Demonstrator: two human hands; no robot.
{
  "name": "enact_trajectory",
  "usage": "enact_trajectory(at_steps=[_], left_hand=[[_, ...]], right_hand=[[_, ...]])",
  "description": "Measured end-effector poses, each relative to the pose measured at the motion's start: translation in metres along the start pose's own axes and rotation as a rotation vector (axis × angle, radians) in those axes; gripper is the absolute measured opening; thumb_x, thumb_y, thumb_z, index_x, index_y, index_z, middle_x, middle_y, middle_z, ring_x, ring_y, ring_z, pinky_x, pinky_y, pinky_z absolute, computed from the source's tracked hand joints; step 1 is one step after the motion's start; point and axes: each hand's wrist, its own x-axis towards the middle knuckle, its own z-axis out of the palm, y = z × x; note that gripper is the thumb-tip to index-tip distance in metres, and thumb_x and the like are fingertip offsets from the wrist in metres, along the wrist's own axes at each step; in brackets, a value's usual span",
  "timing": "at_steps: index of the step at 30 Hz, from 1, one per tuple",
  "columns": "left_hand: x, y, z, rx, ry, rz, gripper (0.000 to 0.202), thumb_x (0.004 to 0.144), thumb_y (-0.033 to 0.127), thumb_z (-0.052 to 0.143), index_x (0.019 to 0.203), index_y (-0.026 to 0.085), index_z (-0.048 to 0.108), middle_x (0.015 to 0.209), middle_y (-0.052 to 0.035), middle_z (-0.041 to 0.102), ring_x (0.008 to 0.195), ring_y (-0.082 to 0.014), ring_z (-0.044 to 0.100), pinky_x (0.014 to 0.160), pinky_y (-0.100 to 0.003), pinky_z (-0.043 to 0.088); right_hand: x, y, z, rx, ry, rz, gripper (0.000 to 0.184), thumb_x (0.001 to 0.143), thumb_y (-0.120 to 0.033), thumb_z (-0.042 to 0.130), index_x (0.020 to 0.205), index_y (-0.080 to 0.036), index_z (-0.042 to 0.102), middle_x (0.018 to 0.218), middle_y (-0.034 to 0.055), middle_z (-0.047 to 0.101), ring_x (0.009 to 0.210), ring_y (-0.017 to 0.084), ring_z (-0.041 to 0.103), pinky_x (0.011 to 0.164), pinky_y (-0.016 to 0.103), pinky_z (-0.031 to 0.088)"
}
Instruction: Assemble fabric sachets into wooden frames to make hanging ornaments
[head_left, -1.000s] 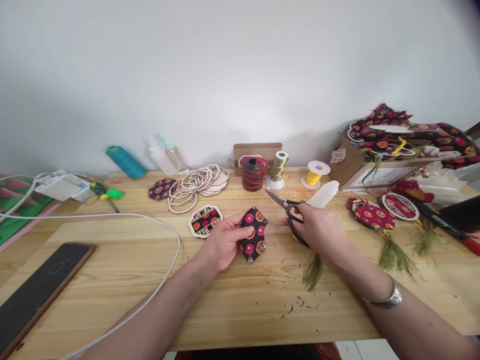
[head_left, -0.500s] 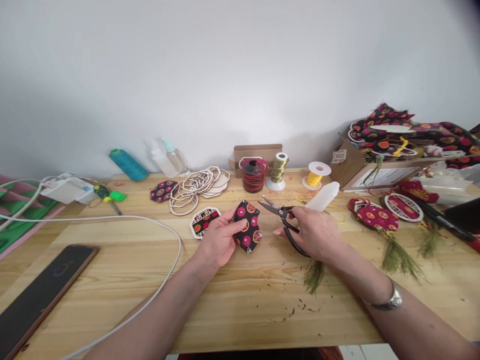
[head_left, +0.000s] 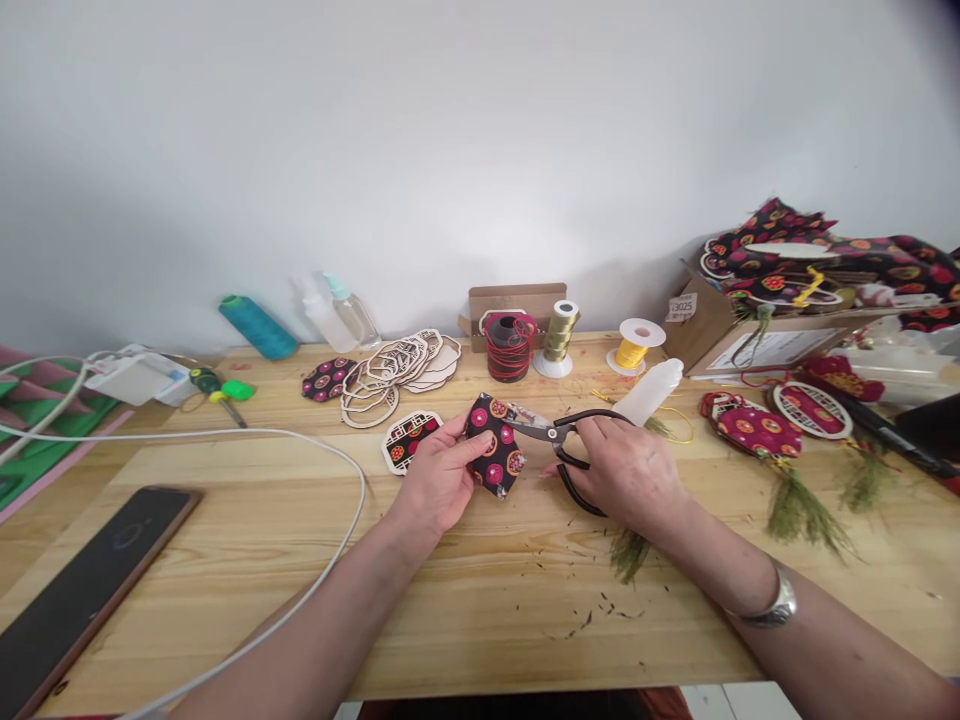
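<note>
Left hand [head_left: 436, 476] pinches angular, black, circle-printed cloth [head_left: 496, 462]; right of this cloth, right hand [head_left: 631, 470] grips black-handled metal scissors [head_left: 553, 434].

Pair of bare forearms, one silver-coloured bracelet [head_left: 780, 602].
Left hand [head_left: 436, 477] and left forearm [head_left: 341, 600]: uncovered. Right hand [head_left: 628, 468]: uncovered; bracelet just above the wrist, shiny, curved, broad on the outer side, narrowing underneath; surface markings too small to read.
</note>
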Motion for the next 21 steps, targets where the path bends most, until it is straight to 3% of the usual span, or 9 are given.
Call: enact_trajectory(at_steps=[8,21], left_hand=[[-0.0017,-0.0010,0.0016,0.000,0.015,0.001,0.034,0.066,0.013,0.077,0.100,0.014,0.069,0.080,-0.0047,0.072,0.068,-0.0176,0.068,0.064,-0.030,0.057],[-0.0029,-0.0024,0.0048,-0.052,0.028,-0.001,0.034,0.063,0.012,0.080,0.096,0.014,0.070,0.083,-0.0039,0.074,0.065,-0.0151,0.067,0.062,-0.028,0.056]], right_hand=[[-0.0026,-0.0040,0.0016,-0.026,0.038,0.009,0.043,0.082,-0.054,0.057,0.074,-0.013,0.062,0.066,0.0078,0.066,0.059,0.020,0.061,0.051,0.031,0.025],[-0.0022,-0.0082,-0.0007,-0.025,0.061,0.017,0.035,0.085,-0.045,0.052,0.075,-0.013,0.063,0.067,0.0087,0.066,0.060,0.020,0.059,0.053,0.030,0.023]])
